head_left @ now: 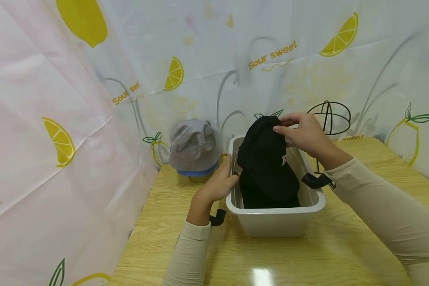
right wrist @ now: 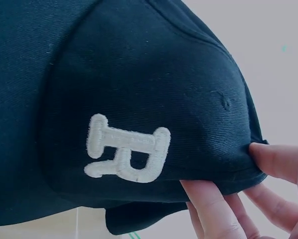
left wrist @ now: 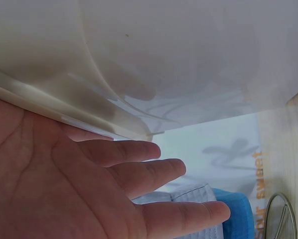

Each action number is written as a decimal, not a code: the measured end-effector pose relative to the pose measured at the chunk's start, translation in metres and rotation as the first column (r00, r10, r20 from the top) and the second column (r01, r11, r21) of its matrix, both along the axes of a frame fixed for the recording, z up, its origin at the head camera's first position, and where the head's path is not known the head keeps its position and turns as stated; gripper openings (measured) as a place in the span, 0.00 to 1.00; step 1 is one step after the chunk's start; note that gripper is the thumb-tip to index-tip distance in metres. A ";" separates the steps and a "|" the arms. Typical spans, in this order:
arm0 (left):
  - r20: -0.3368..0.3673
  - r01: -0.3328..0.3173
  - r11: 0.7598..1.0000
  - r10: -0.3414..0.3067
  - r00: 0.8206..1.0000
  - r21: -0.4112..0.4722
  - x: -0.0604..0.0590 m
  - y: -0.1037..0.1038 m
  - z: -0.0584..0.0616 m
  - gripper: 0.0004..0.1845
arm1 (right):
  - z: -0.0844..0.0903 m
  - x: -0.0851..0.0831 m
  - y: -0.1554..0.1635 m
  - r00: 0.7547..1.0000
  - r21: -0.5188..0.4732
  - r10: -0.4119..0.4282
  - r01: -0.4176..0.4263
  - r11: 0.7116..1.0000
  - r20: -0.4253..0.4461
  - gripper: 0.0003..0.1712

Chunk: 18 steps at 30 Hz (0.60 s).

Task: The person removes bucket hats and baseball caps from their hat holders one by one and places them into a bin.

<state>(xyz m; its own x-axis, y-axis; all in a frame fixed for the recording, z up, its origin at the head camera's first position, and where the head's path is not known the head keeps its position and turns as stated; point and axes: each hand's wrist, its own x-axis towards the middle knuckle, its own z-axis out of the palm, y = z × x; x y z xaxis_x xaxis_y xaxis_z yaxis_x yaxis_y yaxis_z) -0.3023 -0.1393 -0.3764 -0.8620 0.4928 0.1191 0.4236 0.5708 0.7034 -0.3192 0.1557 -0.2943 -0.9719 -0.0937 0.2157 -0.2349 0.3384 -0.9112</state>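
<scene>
The right grip [head_left: 304, 133] is pinching the crown of a black cap [head_left: 261, 145], which is tilting inside a white tub [head_left: 273, 224] on the desk [head_left: 153, 242]. The left grip [head_left: 217, 182], fingers straight, is touching the tub's left rim near a gray hat [head_left: 193, 145].

You can read a white letter R [right wrist: 131, 141] on the black cap [head_left: 261, 147], and orange "Sour sweet" lettering [head_left: 273, 55] repeated across the backdrop [head_left: 207, 43] facing you.
</scene>
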 end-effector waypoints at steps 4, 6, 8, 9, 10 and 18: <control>0.005 -0.004 1.000 0.004 1.000 -0.005 0.001 0.000 0.000 0.49 | 0.000 -0.002 -0.001 1.000 0.030 0.006 -0.006 1.000 0.016 0.26; 0.006 -0.005 1.000 0.005 1.000 -0.004 0.001 0.000 0.000 0.49 | -0.001 -0.003 -0.001 1.000 0.048 0.006 -0.007 0.999 0.021 0.27; 0.007 -0.006 1.000 0.006 1.000 -0.004 0.001 0.000 0.000 0.49 | -0.001 -0.004 -0.002 1.000 0.062 0.008 -0.010 0.998 0.022 0.27; 0.009 -0.006 1.000 0.007 1.000 -0.003 0.001 0.000 0.000 0.49 | -0.002 -0.005 -0.002 1.000 0.065 0.010 -0.011 0.998 0.022 0.27; 0.009 -0.007 1.000 0.007 1.000 -0.003 0.001 0.000 0.000 0.49 | -0.002 -0.006 -0.003 1.000 0.068 0.011 -0.012 0.998 0.022 0.27; 0.007 0.000 1.000 0.000 1.000 0.002 0.000 0.000 0.001 0.49 | -0.003 -0.013 -0.004 0.998 0.121 0.028 -0.034 0.992 0.048 0.25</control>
